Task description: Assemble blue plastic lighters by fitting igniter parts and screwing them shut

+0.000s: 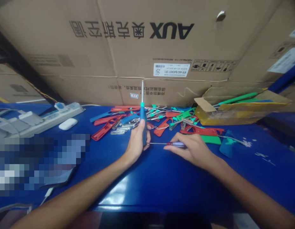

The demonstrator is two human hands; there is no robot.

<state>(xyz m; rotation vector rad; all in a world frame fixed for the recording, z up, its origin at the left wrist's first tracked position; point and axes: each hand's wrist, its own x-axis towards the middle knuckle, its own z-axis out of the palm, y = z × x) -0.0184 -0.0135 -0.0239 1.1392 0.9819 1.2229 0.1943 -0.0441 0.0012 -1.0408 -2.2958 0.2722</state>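
Note:
My left hand [137, 140] is wrapped round a blue gas lighter [143, 116], the long-necked kind, held upright with its metal tube pointing up. Between the thumb and fingers of my right hand [194, 148] is a screwdriver [177, 144] with a clear purple and red handle. Its thin shaft runs level to the left and reaches the lower part of the lighter; the tip is hidden there. Just beyond both hands lies a pile of lighter parts: red shells [108, 127], a green shell [185, 114], clear fuel tanks [121, 128] and metal tubes.
An open cardboard box [243, 116] with green and blue pieces stands at the back right. A power strip [52, 117] with chargers and a white earbud case [68, 123] lie left. A large carton [128, 57] walls off the back of the blue table [161, 184].

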